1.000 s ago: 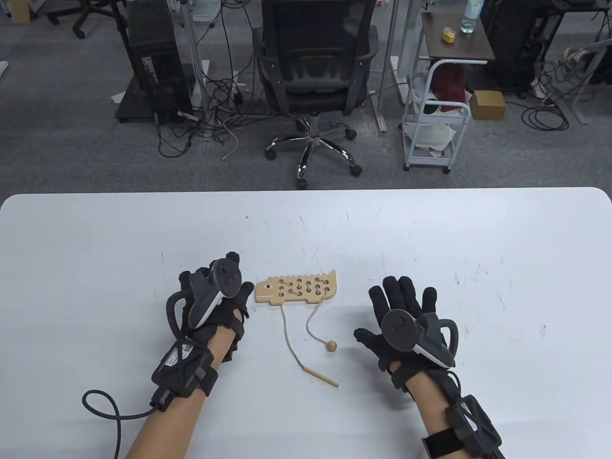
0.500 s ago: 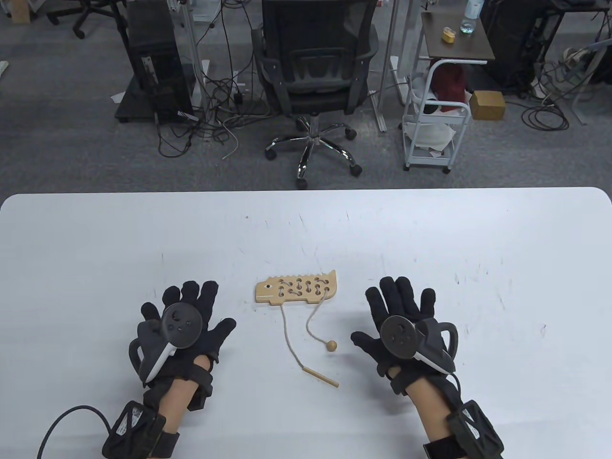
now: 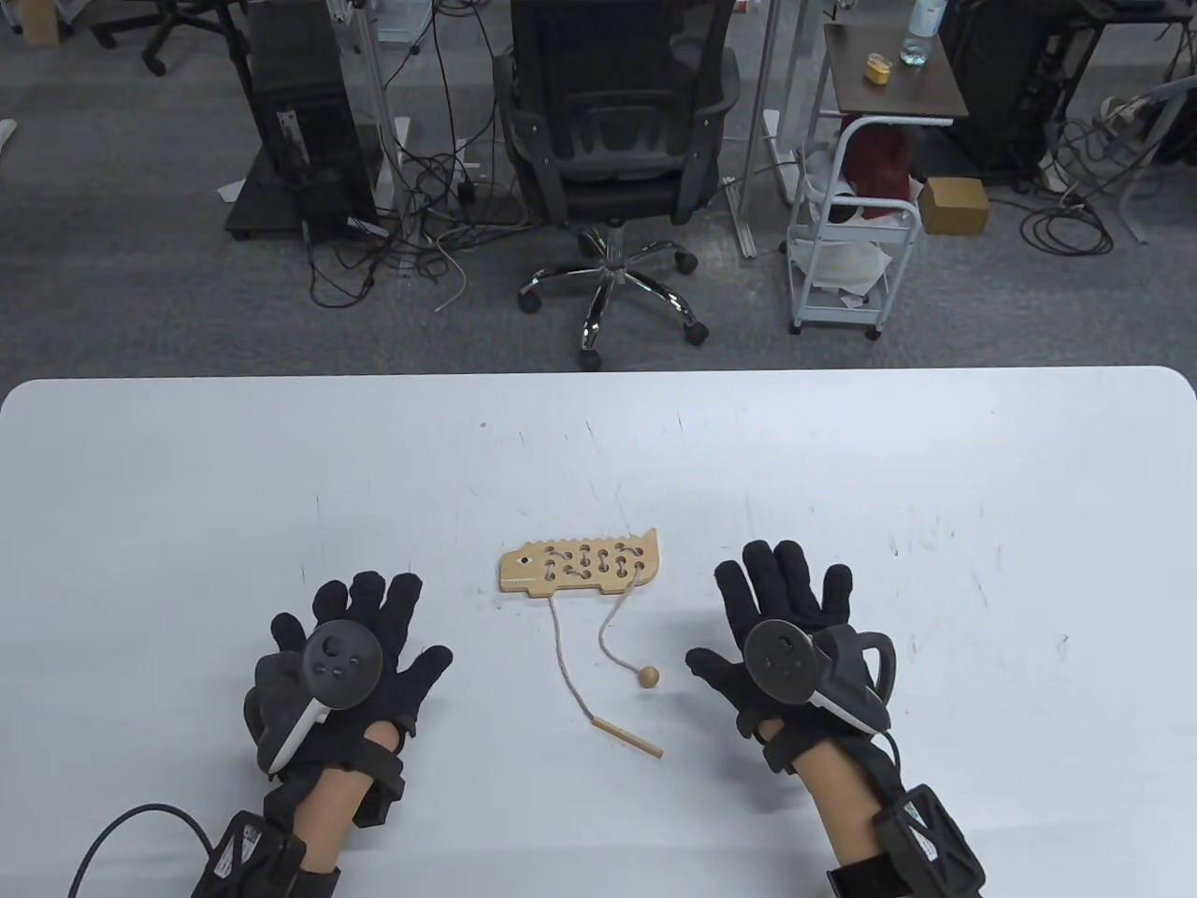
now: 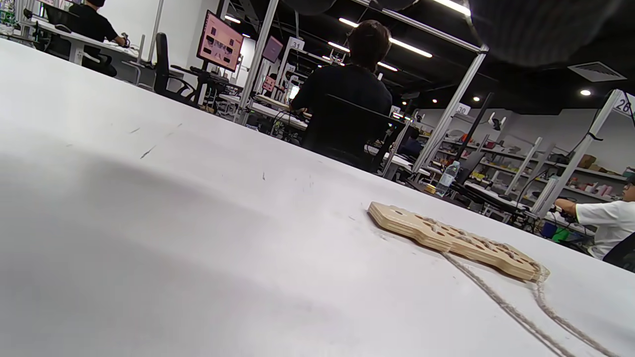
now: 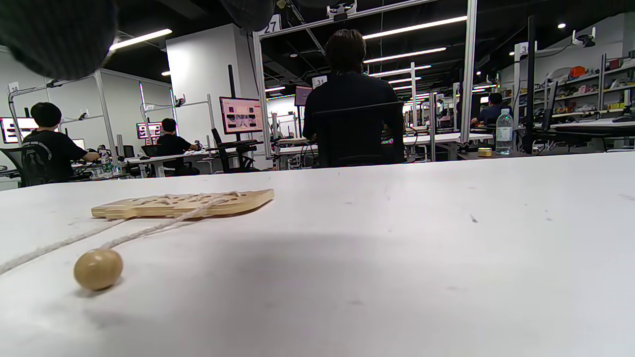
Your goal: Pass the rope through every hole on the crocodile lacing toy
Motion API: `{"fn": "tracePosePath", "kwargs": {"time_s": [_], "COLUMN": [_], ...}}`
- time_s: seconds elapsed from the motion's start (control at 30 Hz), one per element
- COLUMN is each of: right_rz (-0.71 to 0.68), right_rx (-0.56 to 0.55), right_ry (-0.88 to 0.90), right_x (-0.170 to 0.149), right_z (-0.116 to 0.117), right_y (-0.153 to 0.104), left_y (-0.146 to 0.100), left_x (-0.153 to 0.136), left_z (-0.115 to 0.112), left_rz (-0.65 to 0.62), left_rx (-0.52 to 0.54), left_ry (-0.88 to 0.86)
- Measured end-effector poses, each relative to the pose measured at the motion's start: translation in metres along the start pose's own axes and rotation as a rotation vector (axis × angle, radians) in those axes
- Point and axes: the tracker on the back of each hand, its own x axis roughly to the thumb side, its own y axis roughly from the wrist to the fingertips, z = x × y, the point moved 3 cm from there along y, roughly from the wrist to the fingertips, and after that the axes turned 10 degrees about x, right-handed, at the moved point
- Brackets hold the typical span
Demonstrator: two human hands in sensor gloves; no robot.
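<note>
1. The wooden crocodile toy [image 3: 582, 570] lies flat on the white table [image 3: 842, 449], between the two hands and a little farther from the person than both.
2. The rope [image 3: 561, 645] runs in and out of the holes along the body. Two ends come out at the near edge and lie loose on the table. One ends in a wooden needle stick [image 3: 627, 737], the other in a small wooden ball [image 3: 647, 677].
3. The left hand [image 3: 341, 669] rests palm down on the table, well apart from the toy, with fingers spread and straight. It holds nothing.
4. The right hand [image 3: 785, 636] also lies flat with fingers spread, near the ball but not touching it. It holds nothing too.
5. I judge that the lacing is finished or almost finished, because most holes seem to carry rope. I cannot tell from here if every hole is filled.
6. If a hole is free, the next move calls for pinching the stick and steadying the toy with the other hand.
</note>
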Motion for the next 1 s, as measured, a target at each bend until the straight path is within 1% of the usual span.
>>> {"fn": "tracePosePath", "kwargs": {"time_s": [0.2, 0.33, 0.6, 0.8, 1.0], "right_rz": [0.008, 0.015, 0.026, 0.028, 0.012], "right_rx": [0.008, 0.017, 0.044, 0.019, -0.003], "right_ry": [-0.001, 0.001, -0.008, 0.011, 0.014], "right_x": [-0.001, -0.002, -0.004, -0.004, 0.0], "right_z": [0.0, 0.001, 0.004, -0.004, -0.01], "right_y": [0.0, 0.0, 0.002, 0.0, -0.002], "left_y": [0.004, 0.006, 0.0, -0.002, -0.002], "left_x": [-0.002, -0.002, 0.004, 0.008, 0.003], "left_z": [-0.001, -0.006, 0.005, 0.007, 0.008], "left_rz": [-0.001, -0.007, -0.032, -0.049, -0.035], "left_rx": [0.017, -0.013, 0.032, 0.038, 0.043], "left_ry": [0.006, 0.011, -0.001, 0.013, -0.014]}}
